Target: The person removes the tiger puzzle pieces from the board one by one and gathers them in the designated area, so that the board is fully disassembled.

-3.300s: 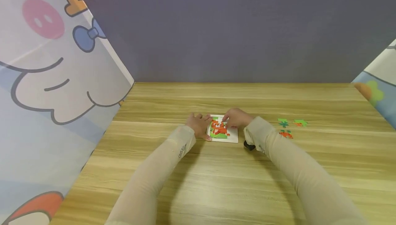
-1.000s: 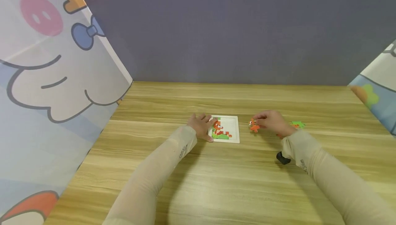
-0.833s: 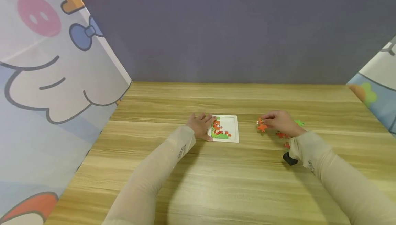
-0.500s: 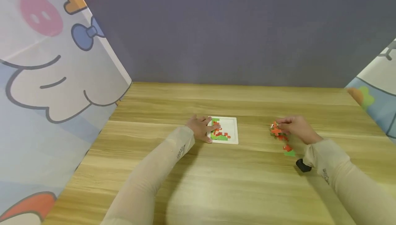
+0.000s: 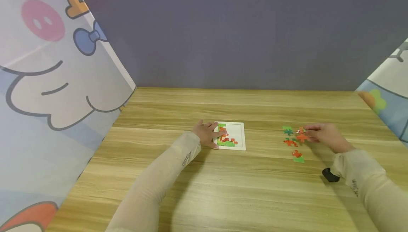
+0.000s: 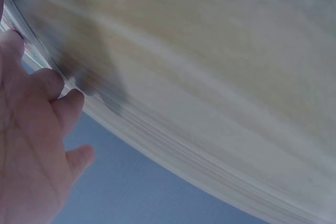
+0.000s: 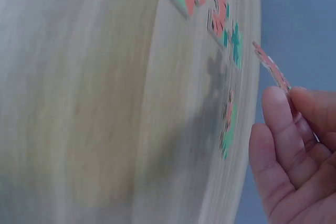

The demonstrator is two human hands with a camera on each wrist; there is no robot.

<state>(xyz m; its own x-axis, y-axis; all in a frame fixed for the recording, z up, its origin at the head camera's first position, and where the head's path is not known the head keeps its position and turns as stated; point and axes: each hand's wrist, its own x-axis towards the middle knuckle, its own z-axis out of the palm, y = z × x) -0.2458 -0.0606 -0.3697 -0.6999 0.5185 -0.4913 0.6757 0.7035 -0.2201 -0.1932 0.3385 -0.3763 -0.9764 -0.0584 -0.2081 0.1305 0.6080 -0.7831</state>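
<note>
My left hand (image 5: pixel 205 134) rests on the left side of a white puzzle board (image 5: pixel 241 136), fingers spread. In the left wrist view the same hand (image 6: pixel 31 129) lies over the board's edge. Part of a tiger picture (image 5: pixel 227 142) fills the board's left and lower area; its upper right shows bare white. My right hand (image 5: pixel 328 136) pinches an orange tiger-face puzzle piece (image 5: pixel 301 137) between thumb and fingers. The right wrist view shows that piece (image 7: pixel 272 67) edge-on, raised off the table, at the fingertips of the right hand (image 7: pixel 294 161).
Loose puzzle pieces lie near the right hand: a green-and-teal piece (image 5: pixel 288 130), an orange striped piece (image 5: pixel 290 142) and an orange-and-green piece (image 5: pixel 298 156). Another green-and-orange piece (image 7: pixel 229 124) shows in the right wrist view. A grey wall (image 5: pixel 242 33) stands behind the wooden table (image 5: pixel 242 193).
My right hand has gone from the board to the right, carrying the tiger-face piece out of the picture and over the loose pieces. My left hand has stayed on the board.
</note>
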